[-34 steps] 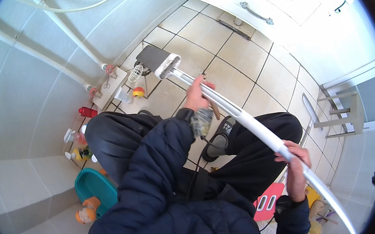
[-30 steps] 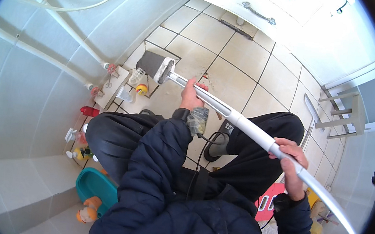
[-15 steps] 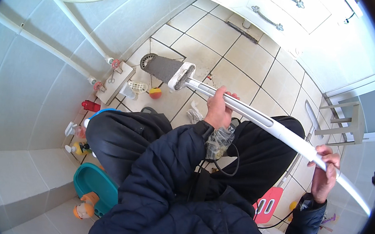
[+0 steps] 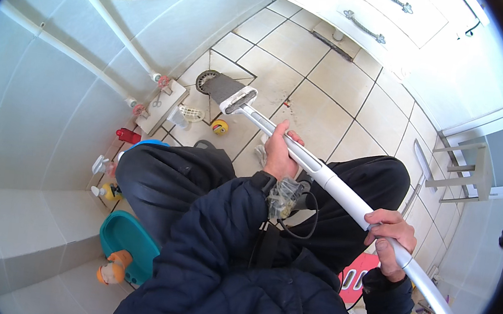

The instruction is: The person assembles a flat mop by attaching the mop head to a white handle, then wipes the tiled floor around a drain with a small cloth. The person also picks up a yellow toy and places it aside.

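Observation:
A flat mop with a long white handle [image 4: 348, 198] lies slantwise across in front of me, its grey pad [image 4: 225, 88] pointing far left. My left hand [image 4: 282, 153] is wrapped round the handle a little way behind the head. Further back, my right hand [image 4: 391, 238] grips the same pole, thumb and fingers closed on it. The pad's far end overlaps a round floor drain [image 4: 205, 80]; whether it touches the floor I cannot tell. Below my left wrist hangs a crumpled clear plastic wrap [image 4: 286, 198] with a black cable.
Left of the mop head are a yellow ball [image 4: 220, 127], a clear cup [image 4: 179, 117] and pipes with red valves [image 4: 164, 81]. A teal basin [image 4: 127, 233] stands near my left leg. A white cabinet [image 4: 341, 7] is ahead, a small stool [image 4: 477, 171] right, a red board [image 4: 357, 275] below.
My right hand has moved left and nearer along with the handle, which now slants more steeply. The mop head has shifted slightly right. The ball has turned, showing another side.

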Demonstrator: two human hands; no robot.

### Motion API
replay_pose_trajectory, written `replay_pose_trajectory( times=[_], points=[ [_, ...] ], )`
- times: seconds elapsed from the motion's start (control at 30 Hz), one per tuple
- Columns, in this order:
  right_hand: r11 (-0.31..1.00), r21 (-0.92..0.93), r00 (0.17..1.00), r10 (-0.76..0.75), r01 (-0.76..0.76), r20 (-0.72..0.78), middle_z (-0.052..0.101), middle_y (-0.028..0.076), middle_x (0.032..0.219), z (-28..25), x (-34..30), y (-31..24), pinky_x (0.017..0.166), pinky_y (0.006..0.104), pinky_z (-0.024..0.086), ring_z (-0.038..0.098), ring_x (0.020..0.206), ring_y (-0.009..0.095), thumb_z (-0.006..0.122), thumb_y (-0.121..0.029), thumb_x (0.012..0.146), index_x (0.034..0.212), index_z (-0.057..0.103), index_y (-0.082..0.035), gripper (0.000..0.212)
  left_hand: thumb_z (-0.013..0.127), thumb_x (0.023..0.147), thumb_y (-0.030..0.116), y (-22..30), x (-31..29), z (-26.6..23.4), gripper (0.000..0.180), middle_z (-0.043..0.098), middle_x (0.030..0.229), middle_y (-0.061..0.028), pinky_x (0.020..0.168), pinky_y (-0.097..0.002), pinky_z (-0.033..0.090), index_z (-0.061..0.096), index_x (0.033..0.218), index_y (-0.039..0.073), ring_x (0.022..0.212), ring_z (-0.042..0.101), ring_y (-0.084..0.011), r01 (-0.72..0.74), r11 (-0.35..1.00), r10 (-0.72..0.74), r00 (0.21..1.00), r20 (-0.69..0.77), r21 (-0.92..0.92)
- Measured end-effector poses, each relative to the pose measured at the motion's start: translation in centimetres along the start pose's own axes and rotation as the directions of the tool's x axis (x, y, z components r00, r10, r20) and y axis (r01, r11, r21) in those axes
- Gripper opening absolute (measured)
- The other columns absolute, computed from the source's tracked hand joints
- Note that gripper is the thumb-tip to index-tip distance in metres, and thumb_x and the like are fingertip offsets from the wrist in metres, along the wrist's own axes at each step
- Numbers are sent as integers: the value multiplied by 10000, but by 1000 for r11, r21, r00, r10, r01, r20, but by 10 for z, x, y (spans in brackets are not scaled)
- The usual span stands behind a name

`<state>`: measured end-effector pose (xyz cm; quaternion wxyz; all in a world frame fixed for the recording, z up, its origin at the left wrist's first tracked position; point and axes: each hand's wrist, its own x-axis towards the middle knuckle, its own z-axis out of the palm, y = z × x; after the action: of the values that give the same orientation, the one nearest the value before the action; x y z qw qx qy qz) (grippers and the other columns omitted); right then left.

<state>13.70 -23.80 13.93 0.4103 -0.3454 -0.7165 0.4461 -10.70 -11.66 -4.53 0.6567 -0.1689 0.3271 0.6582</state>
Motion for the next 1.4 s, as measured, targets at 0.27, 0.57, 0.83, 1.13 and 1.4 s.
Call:
replay_pose_trajectory(
  times=[0.27, 0.57, 0.83, 1.13, 1.4],
  points=[
    [972, 45, 972, -227, 229, -54, 702, 166, 791, 14, -9, -3, 503, 308, 472, 609, 528, 190, 682, -210, 873, 808, 634, -40, 188, 685, 977, 339, 11, -13, 0, 350, 456, 654, 13, 534, -290, 479, 430, 851, 135, 550, 478, -110, -35, 999, 35, 999, 13, 20],
    [982, 16, 981, -188, 189, -39, 677, 110, 710, 17, -10, -27, 484, 295, 433, 605, 509, 184, 717, -236, 894, 806, 617, -68, 214, 702, 964, 400, 34, 17, -17, 380, 471, 661, 0, 488, -279, 462, 410, 974, 157, 528, 484, -115, -13, 1000, 13, 999, -38, 17],
    [983, -43, 983, -182, 180, -38, 665, 79, 667, 8, -7, -41, 449, 294, 384, 547, 464, 153, 699, -290, 937, 800, 581, -102, 261, 730, 942, 401, 52, 77, -44, 414, 472, 608, -42, 495, -380, 472, 437, 940, 108, 515, 500, -196, -11, 999, 13, 999, -38, 50],
    [988, -52, 988, -147, 144, -46, 659, 23, 644, -2, 6, -51, 431, 289, 334, 441, 425, 111, 704, -360, 954, 778, 530, -130, 338, 733, 939, 415, 81, 139, -66, 442, 484, 629, -44, 516, -399, 489, 424, 982, 101, 544, 526, -196, 91, 996, -91, 996, -8, 18],
    [989, -51, 987, -144, 140, -65, 655, 7, 631, -9, 18, -53, 432, 292, 328, 423, 416, 107, 727, -391, 936, 767, 512, -151, 364, 709, 907, 558, 102, 169, -68, 503, 440, 639, -21, 532, -364, 484, 428, 1006, 153, 555, 504, -179, 94, 986, -99, 995, 23, 141]
  ],
)
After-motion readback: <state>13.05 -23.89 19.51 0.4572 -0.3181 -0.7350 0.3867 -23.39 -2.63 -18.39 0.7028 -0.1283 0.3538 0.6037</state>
